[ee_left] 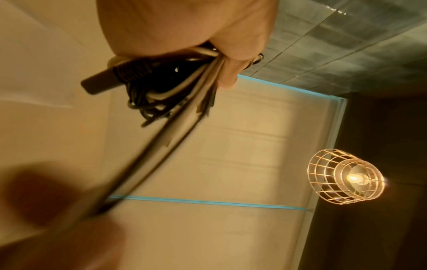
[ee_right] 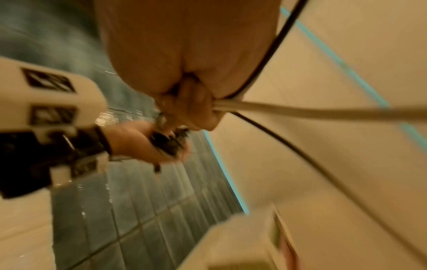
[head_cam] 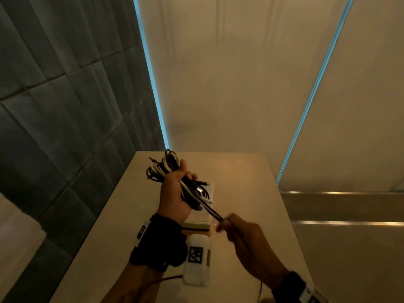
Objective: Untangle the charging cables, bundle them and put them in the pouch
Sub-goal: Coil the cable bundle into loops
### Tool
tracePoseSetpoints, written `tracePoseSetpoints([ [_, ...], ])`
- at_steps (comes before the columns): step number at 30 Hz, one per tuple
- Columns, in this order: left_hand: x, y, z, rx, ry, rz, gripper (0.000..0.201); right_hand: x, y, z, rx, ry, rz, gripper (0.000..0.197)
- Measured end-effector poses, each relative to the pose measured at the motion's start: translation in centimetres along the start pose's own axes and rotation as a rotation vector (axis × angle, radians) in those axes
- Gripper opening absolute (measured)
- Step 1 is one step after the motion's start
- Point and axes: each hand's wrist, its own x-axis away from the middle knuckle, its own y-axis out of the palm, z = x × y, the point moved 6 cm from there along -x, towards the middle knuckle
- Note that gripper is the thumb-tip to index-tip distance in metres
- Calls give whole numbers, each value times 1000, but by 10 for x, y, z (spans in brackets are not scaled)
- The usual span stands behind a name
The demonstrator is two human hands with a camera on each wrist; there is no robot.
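Left hand (head_cam: 175,193) fisted round cables (head_cam: 166,169), a black-and-white tangle held above table (head_cam: 247,182), near its far-left corner. Right hand (head_cam: 244,239) pinches strands pulled taut from the bundle, nearer than it. Clear pouch (head_cam: 208,217) flat on table, under the hands. Smooth beige tabletop bare to the right edge. No legible writing.

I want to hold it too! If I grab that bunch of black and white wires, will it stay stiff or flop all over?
Probably floppy: the bunch of black and white charging cables spills in loose loops above and below the left hand. Likely light, since one hand holds it up. Strands may slide out; the right hand pulls some taut.
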Motion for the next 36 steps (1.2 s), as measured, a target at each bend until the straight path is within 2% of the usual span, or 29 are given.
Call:
tracePoseSetpoints([
  [2, -3, 0, 5, 17, 24, -17, 25, 22, 16, 46, -136, 191, -141, 30],
  [4, -2, -1, 4, 15, 40, -38, 26, 38, 28, 81, -29, 305, -367, 26],
  [5, -1, 0, 1, -2, 42, -51, 27, 39, 26, 92, 43, 299, -400, 21],
  [7, 2, 2, -8, -38, 41, -89, 27, 28, 11, 90, 49, 271, -307, 26],
  [10, 10, 14, -22, -76, 33, -171, 30, -1, 6, 48, -276, 260, -221, 45],
  [12, 14, 23, -25, -142, 32, -208, 32, -14, 19, 21, -474, 204, -196, 36],
  [14, 14, 27, -23, -198, 29, -206, 18, -16, 29, 6, -653, 189, -144, 36],
  [16, 11, 23, -15, -184, 4, -147, 12, -8, 38, 10, -832, 267, -143, 39],
  [19, 9, 15, -1, -63, -67, -122, 19, 12, 53, 36, -944, 441, -250, 38],
  [22, 14, 13, 12, -1, -109, -203, 16, 30, 60, 68, -830, 575, -344, 41],
  [25, 27, 3, 5, -79, -224, -280, 18, 28, 44, 88, -617, 594, -436, 37],
  [27, 37, -4, -9, -158, -331, -327, 22, 13, 24, 89, -409, 526, -500, 34],
  [29, 48, -7, -22, -286, -385, -366, 22, -8, -3, 86, -254, 451, -498, 33],
  [31, 53, -13, -33, -386, -389, -390, 21, -30, -28, 73, -255, 399, -488, 32],
  [33, 52, -20, -39, -483, -335, -398, 22, -49, -45, 51, -302, 336, -513, 29],
  [34, 51, -22, -40, -524, -300, -395, 30, -57, -51, 37, -284, 297, -519, 28],
  [36, 53, -21, -42, -518, -254, -377, 59, -73, -56, 12, -163, 192, -510, 27],
])
